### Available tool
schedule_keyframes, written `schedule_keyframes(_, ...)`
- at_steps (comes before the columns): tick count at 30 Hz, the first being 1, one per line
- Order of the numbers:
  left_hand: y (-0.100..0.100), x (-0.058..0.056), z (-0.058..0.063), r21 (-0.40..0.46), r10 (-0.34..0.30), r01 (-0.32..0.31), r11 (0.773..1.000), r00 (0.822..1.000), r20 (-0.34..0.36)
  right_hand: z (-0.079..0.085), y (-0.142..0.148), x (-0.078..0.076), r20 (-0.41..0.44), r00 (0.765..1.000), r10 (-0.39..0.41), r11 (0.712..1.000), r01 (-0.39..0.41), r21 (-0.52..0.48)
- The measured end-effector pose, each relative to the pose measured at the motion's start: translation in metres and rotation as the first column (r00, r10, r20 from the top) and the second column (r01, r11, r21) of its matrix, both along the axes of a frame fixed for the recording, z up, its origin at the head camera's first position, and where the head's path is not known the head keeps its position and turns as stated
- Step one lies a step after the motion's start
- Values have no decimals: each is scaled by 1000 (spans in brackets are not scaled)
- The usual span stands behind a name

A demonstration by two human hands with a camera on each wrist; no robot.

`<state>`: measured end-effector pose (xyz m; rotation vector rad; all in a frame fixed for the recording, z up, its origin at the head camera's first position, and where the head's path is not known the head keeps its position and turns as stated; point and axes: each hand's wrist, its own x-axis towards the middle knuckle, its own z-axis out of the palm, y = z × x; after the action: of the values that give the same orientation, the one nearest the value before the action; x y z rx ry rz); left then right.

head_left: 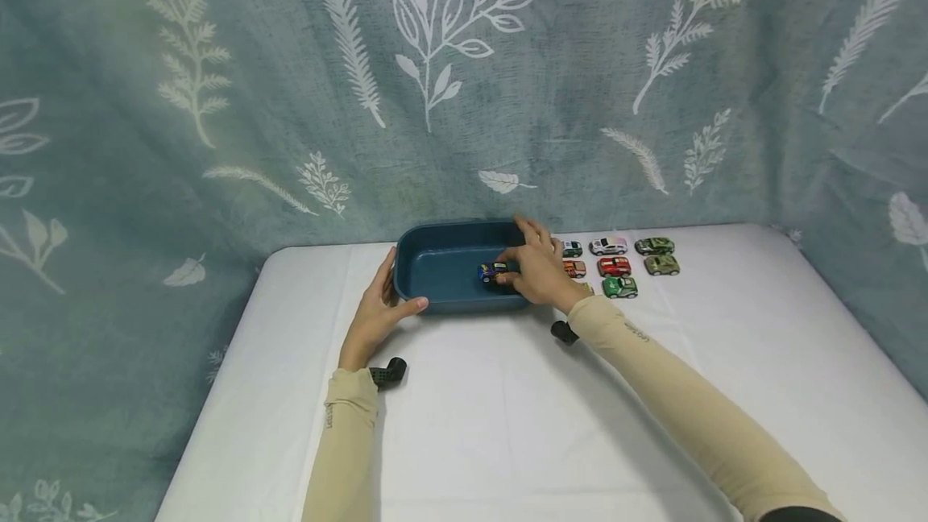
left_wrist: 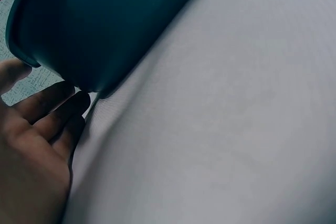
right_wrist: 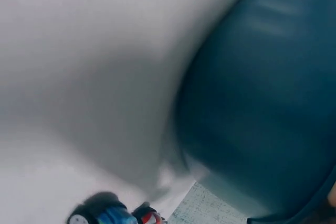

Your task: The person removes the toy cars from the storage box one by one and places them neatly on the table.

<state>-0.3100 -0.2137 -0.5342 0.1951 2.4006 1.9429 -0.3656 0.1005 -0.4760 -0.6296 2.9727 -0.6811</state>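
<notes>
A dark teal bin (head_left: 464, 306) stands at the back of the white table, seen from above in the head view. My left hand (head_left: 375, 319) rests against its left end, fingers along the outside wall and thumb at the front corner. The left wrist view shows those fingertips (left_wrist: 79, 100) right at the bin's wall. Inside the bin's right part, my right hand (head_left: 540, 271) pinches a blue toy car (head_left: 491, 271) between thumb and fingers. The right wrist view shows mostly the bin's outer wall (right_wrist: 252, 108); the held car is hidden there.
Right of the bin stand several toy cars in rows, among them a red one (head_left: 614, 267), a green one (head_left: 620, 287), a white one (head_left: 608, 246) and a camouflage one (head_left: 655, 246). A patterned green curtain (head_left: 464, 103) hangs behind the table (head_left: 464, 409).
</notes>
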Motion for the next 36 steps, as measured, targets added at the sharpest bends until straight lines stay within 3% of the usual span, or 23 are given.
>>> schedule_keyframes(5,2,-1,-5,41,-5,6,999,1000,-12,-4,2,0,-92,996,18,999,-21,-30)
schedule_keyframes(15,10,1,-14,33,-31,31,999,999,-26,-7,34,16,-155,988,-17,977,-16,-211)
schedule_keyframes(21,11,-3,-14,31,-33,34,999,999,-20,7,81,23,-200,980,-9,987,-24,-159)
schedule_keyframes(31,5,0,-6,11,-16,16,1000,999,-33,23,173,38,-265,962,-61,998,57,-26)
schedule_keyframes(36,2,2,-7,9,-4,4,1000,999,-46,21,209,47,-248,963,-106,992,120,39)
